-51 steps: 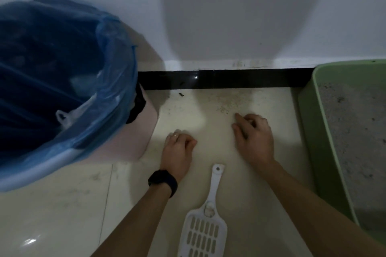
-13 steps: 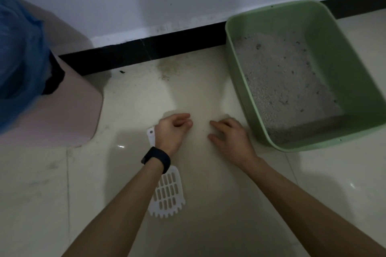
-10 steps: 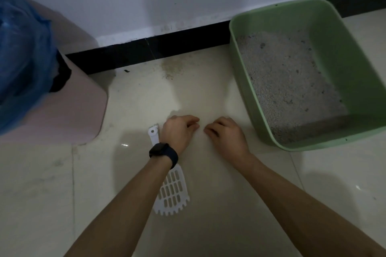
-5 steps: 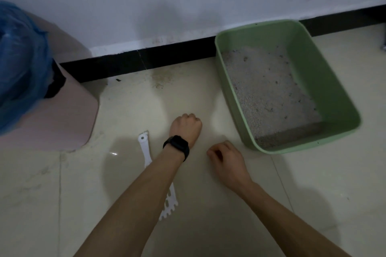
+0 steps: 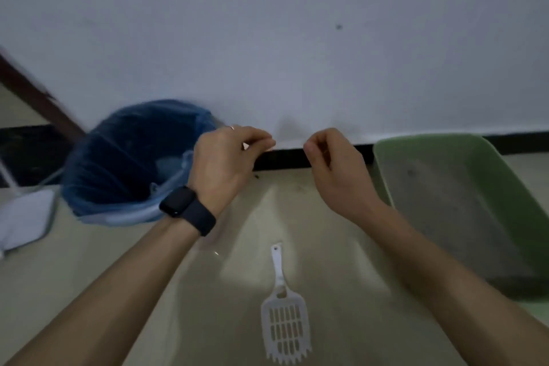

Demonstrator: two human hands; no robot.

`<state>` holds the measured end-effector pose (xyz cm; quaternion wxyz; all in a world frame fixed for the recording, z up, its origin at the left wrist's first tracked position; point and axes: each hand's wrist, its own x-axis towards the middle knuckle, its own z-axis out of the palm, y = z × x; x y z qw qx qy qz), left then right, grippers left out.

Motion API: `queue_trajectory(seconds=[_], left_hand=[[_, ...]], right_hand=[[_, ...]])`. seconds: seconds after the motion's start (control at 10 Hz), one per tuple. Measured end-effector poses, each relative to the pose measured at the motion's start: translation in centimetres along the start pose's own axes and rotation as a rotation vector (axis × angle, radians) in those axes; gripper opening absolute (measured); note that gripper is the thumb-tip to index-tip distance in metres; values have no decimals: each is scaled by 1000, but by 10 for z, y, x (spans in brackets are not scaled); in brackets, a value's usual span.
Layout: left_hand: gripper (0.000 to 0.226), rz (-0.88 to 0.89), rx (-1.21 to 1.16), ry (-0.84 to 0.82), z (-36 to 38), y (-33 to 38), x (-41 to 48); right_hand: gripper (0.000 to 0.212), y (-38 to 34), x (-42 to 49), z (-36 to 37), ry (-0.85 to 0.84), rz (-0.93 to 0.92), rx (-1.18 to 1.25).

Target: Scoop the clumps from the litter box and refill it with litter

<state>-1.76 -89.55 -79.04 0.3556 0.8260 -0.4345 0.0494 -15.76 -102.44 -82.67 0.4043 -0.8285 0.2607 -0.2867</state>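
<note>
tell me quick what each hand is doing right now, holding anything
Left hand: fingertips pinched together; whether anything is between them cannot be told.
Right hand: closed, curled up, nothing seen in it.

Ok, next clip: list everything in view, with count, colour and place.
wall: one, pale grey, across the back
floor: cream tiles
skirting: black, along the foot of the wall
bin: one, blue bag liner, left, by the wall
litter box: one, green, right, by the wall
litter: grey, inside the litter box
scoop: one, white, slotted, flat on the floor, front centre
white object: one, far left, too blurred to identify
brown strip: one, slanted, upper left
watch: one, black, left wrist
left hand: raised before the bin, fingers curled, nothing seen in it
right hand: raised beside the litter box, fingers curled, nothing seen in it
</note>
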Motion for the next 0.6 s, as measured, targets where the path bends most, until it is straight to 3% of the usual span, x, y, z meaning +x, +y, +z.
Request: queue_trajectory(seconds=[0.1,0.3,0.5,0.6], left_hand=[[18,-34,135,97,-68,-28,20],[44,-321,493,-73,-119,-110,23],[19,-379,435,-316,-116,-153,1],[45,-346,373,-327,-116,-163,-3]], right_hand=[[15,-54,41,32,-161,-108,-26],[5,-112,83,117,-453,-254,-258],[23,-106,80,158,-604,-387,-491],[30,-110,76,162,-586,-407,-557]])
